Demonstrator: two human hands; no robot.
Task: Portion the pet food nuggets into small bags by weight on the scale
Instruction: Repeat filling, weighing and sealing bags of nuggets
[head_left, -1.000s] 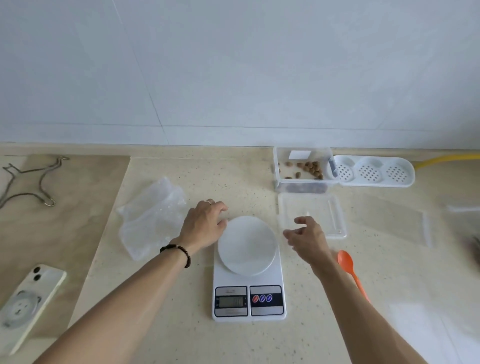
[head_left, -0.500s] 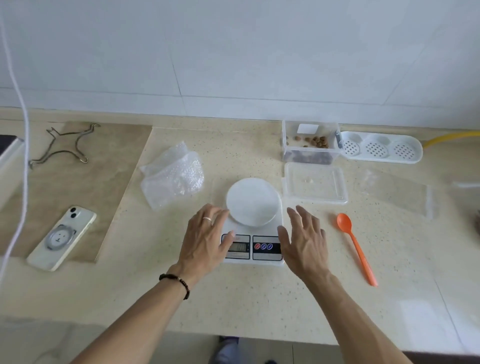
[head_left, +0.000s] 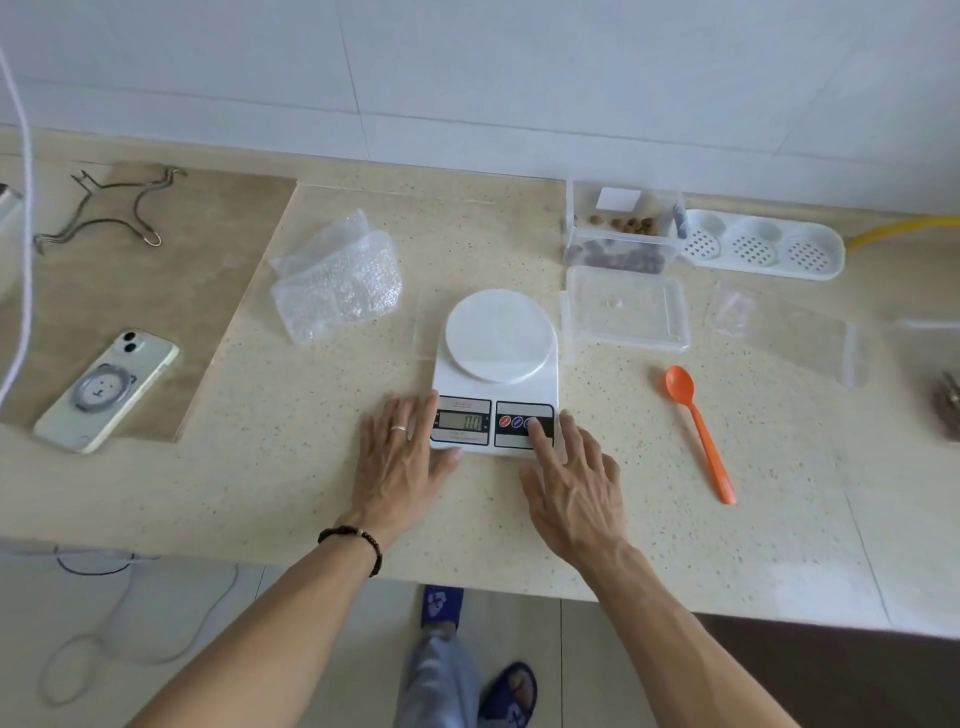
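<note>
A white digital scale (head_left: 496, 364) with a round platform sits mid-counter, its display lit. My left hand (head_left: 402, 457) lies flat against the scale's front left corner, fingers straight. My right hand (head_left: 571, 483) has its fingers spread, and the index finger presses a button on the scale's right panel. Brown nuggets fill a clear tub (head_left: 621, 234) at the back right, with its clear lid (head_left: 626, 309) lying in front. An orange spoon (head_left: 698, 426) lies right of the scale. Small clear bags (head_left: 779, 325) lie flat at the right.
A crumpled bubble-wrap bag (head_left: 340, 278) lies left of the scale. A phone (head_left: 106, 389) and a wire trivet (head_left: 111, 210) rest on the brown slab at left. A white perforated tray (head_left: 761, 249) and yellow hose (head_left: 904, 231) are at the back right. The counter's front edge runs just below my wrists.
Both hands slid back from the platform sides to the scale's front. My right index finger now presses a button and the display shows digits. The camera view has pulled back.
</note>
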